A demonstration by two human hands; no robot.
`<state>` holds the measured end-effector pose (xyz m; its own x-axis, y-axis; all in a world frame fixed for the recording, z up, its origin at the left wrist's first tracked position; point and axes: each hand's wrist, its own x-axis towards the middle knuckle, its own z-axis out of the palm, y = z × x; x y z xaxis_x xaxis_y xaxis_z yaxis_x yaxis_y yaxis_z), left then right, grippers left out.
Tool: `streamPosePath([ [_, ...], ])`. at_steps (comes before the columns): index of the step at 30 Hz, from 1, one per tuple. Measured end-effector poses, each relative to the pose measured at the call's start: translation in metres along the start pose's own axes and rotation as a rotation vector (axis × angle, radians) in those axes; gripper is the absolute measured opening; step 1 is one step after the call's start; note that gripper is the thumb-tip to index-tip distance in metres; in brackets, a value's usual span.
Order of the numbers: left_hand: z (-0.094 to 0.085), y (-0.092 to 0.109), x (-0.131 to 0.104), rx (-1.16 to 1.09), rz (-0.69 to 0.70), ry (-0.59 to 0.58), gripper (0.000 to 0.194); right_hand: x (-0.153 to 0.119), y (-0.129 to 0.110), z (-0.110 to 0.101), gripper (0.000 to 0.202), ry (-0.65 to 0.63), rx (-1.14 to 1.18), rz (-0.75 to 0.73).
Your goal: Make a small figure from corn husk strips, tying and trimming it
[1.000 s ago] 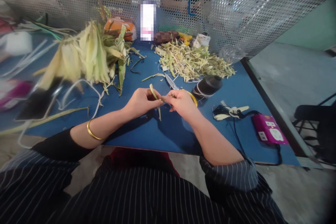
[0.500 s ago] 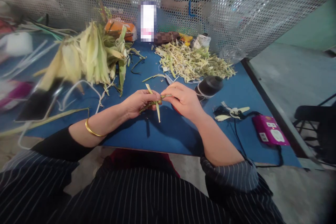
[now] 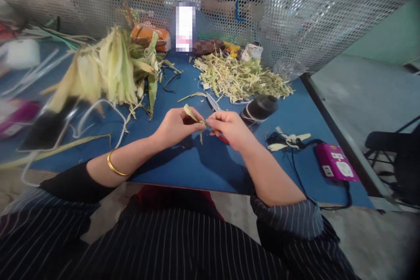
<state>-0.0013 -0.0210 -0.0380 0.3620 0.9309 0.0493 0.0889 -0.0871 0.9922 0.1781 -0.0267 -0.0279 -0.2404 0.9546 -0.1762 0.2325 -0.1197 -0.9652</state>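
Over the blue table [image 3: 203,166], my left hand [image 3: 177,126] and my right hand [image 3: 231,127] meet fingertip to fingertip. Both pinch a thin pale-green husk strip [image 3: 193,117], which sticks up from my left fingers and hangs down below them. A gold bangle [image 3: 114,166] sits on my left wrist. Scissors [image 3: 215,104] lie on the table just beyond my right hand, their handles hidden behind it. A black thread spool [image 3: 260,107] stands to the right of my right hand.
A pile of corn husks [image 3: 108,70] lies at the back left, and a heap of cut husk scraps [image 3: 243,79] at the back right. A pink power strip [image 3: 334,162] with black cable sits at the right edge. A perforated metal screen [image 3: 311,13] walls the table's rear.
My hands have shifted slightly and drawn closer together on the strip; the strip's hanging end looks shorter than half a second ago.
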Motion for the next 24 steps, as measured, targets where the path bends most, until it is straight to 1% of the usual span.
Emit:
streamPosePath([
  [1, -0.0001, 0.0004, -0.0003, -0.007, -0.033, -0.001, 0.027, -0.0004, -0.0003, 0.0005, 0.018, 0.016, -0.031, -0.011],
  [3, -0.0013, 0.0013, -0.0004, -0.028, -0.138, -0.027, 0.031, -0.0014, -0.0011, 0.0011, 0.020, 0.057, -0.166, -0.057],
  [5, -0.0030, 0.0021, 0.0000, -0.030, -0.226, -0.054, 0.030, -0.0022, -0.0015, 0.0010, 0.020, 0.082, -0.292, -0.100],
  [7, -0.0043, 0.0024, 0.0004, -0.026, -0.261, -0.069, 0.025, -0.0026, -0.0010, 0.0003, 0.021, 0.105, -0.355, -0.112],
  [9, -0.0045, 0.0027, 0.0006, -0.033, -0.260, -0.069, 0.025, -0.0025, 0.0003, -0.0010, 0.023, 0.125, -0.364, -0.094],
  [13, -0.0030, 0.0036, 0.0003, -0.010, -0.211, -0.085, 0.026, -0.0009, 0.0028, -0.0035, 0.023, 0.137, -0.310, -0.087],
  [16, -0.0018, 0.0031, -0.0003, 0.033, -0.162, -0.086, 0.028, 0.0007, 0.0029, -0.0034, 0.023, 0.106, -0.157, -0.067],
  [19, -0.0006, 0.0013, -0.0020, 0.146, -0.115, -0.045, 0.028, 0.0023, 0.0033, -0.0019, 0.026, 0.073, 0.027, -0.007],
  [21, 0.0005, 0.0006, -0.0039, 0.276, -0.037, 0.000, 0.026, 0.0038, 0.0050, -0.0007, 0.030, 0.059, 0.117, 0.052],
  [24, 0.0024, 0.0015, -0.0067, 0.428, 0.124, 0.049, 0.019, 0.0063, 0.0081, 0.0018, 0.033, 0.052, 0.183, 0.125],
])
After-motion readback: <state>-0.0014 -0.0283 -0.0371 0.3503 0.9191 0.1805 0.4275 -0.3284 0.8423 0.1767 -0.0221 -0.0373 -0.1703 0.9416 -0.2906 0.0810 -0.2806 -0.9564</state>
